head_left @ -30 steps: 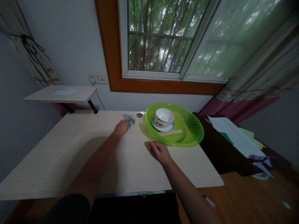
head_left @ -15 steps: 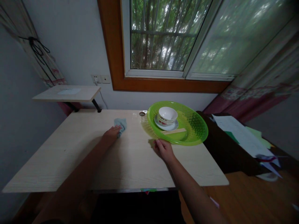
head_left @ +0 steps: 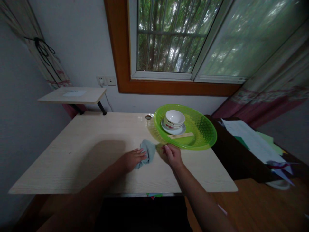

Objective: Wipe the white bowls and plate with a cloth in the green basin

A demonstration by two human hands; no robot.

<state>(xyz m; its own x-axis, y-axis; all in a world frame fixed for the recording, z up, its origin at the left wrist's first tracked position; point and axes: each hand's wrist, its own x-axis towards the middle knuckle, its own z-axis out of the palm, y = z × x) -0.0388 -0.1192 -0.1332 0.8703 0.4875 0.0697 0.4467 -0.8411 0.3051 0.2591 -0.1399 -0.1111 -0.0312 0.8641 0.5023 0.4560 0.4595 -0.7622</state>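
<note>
My left hand (head_left: 132,159) lies flat on a small blue-grey cloth (head_left: 147,151), pressing it against the light wooden table (head_left: 79,151) near the front middle. My right hand (head_left: 172,154) rests just right of the cloth, fingers curled at the near rim of a green plastic basket tray (head_left: 205,133). In the tray stand stacked white bowls (head_left: 175,118) on a saucer (head_left: 178,130), with wooden chopsticks (head_left: 181,135) lying beside them.
A cable hole (head_left: 148,117) sits at the table's back edge. A small raised shelf (head_left: 72,95) stands at the back left. A dark side table with papers (head_left: 248,138) is on the right. Window and curtains are behind.
My left hand has drawn the cloth from the back of the table toward me and to the right, close to my right hand. My right hand stays at the tray's rim.
</note>
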